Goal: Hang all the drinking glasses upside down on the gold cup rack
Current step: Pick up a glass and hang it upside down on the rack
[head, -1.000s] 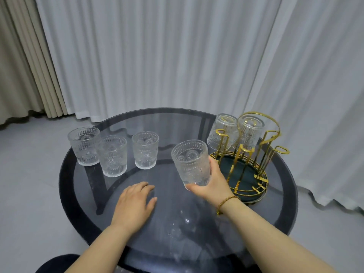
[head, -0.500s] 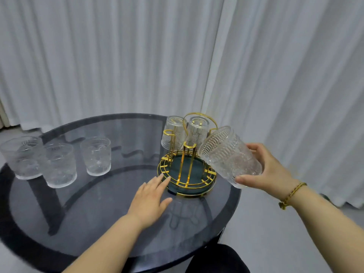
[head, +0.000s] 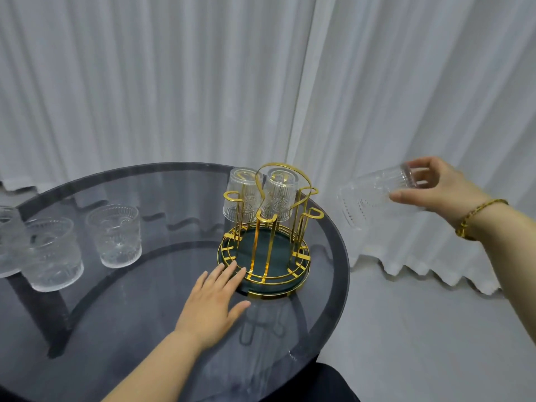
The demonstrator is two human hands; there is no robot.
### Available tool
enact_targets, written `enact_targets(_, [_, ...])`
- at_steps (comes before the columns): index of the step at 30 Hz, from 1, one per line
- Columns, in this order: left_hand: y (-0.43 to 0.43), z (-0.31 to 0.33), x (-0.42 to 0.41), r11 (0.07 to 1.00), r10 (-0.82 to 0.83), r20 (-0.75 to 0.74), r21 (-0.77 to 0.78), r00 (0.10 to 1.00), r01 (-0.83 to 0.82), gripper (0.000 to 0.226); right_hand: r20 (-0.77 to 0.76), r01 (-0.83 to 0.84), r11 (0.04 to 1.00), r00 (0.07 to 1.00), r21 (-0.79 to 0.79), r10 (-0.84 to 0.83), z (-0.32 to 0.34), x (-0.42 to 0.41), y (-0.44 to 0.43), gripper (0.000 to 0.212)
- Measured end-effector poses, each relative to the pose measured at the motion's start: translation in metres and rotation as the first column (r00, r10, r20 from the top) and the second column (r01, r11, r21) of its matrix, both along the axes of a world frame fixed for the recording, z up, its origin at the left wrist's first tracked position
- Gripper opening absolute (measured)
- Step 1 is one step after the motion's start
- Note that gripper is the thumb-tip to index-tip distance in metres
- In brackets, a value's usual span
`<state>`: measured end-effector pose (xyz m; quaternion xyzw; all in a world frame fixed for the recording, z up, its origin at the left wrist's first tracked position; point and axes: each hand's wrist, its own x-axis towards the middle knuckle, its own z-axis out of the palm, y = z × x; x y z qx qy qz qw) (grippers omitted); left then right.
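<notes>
Low in the centre, the left hand (head: 213, 306) lies flat and spread, empty, fingertips touching the round gold wire cup rack (head: 265, 250) on the dark glass table (head: 130, 329). Three clear ribbed drinking glasses (head: 114, 236) wait upright at left. At right, the right hand (head: 432, 190) grips a fourth tilted glass (head: 368, 195) beside the rack. Two upturned glasses (head: 243, 195) already hang on its far pegs.

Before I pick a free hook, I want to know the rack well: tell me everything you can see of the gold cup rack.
The gold cup rack is shiny gold wire on a round dark green base with a gold rim. Upright posts end in hooks around a tall looped handle. It stands upright near the right edge of the glass table. Two glasses hang upside down at its back; the front hooks are free. The left hand touches its base.
</notes>
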<state>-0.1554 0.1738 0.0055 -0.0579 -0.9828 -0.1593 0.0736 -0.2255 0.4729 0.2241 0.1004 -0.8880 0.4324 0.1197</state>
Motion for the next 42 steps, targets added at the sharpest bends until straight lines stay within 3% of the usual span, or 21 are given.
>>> enact_targets(2, [0.0,0.0,0.0,1.0,0.015,-0.002,-0.007,1.0,-0.015,0.066,-0.036,0.033,0.999,0.999,-0.002,-0.033,0.004,-0.012,-0.007,0.055])
enact_targets(5, [0.0,0.003,0.002,1.0,0.03,0.023,-0.009,0.999,-0.03,0.106,-0.097,0.067,0.997,0.993,0.037,-0.063,0.007,-0.029,-0.023,0.063])
enact_targets(6, [0.0,0.003,0.003,0.999,0.038,0.031,-0.01,0.999,-0.038,0.108,-0.107,0.067,0.996,0.992,0.059,-0.06,0.008,-0.033,-0.029,0.065])
enact_targets(10, [-0.001,0.001,0.0,0.999,0.037,0.027,0.031,0.999,-0.038,0.067,-0.118,0.034,0.982,0.993,0.188,-0.012,0.012,-0.05,-0.051,0.069])
enact_targets(12, [-0.001,0.0,-0.001,0.998,0.035,0.022,0.044,0.999,-0.036,0.059,-0.105,0.005,0.962,0.994,0.273,0.025,0.013,-0.056,-0.061,0.072])
enact_targets(15, [-0.001,-0.001,-0.001,0.999,0.032,0.008,0.044,0.999,-0.033,0.059,-0.095,-0.029,0.932,0.993,0.362,0.068,0.012,-0.063,-0.073,0.073])
enact_targets(30, [-0.001,-0.004,-0.003,0.996,0.069,-0.004,0.063,0.998,-0.069,0.061,0.122,-0.163,0.845,0.986,0.51,0.116,-0.031,-0.087,-0.101,0.075])
enact_targets(42, [-0.002,-0.007,-0.004,0.994,0.069,-0.012,0.08,0.998,-0.068,0.061,0.155,-0.203,0.825,0.978,0.528,0.142,-0.047,-0.09,-0.106,0.067])
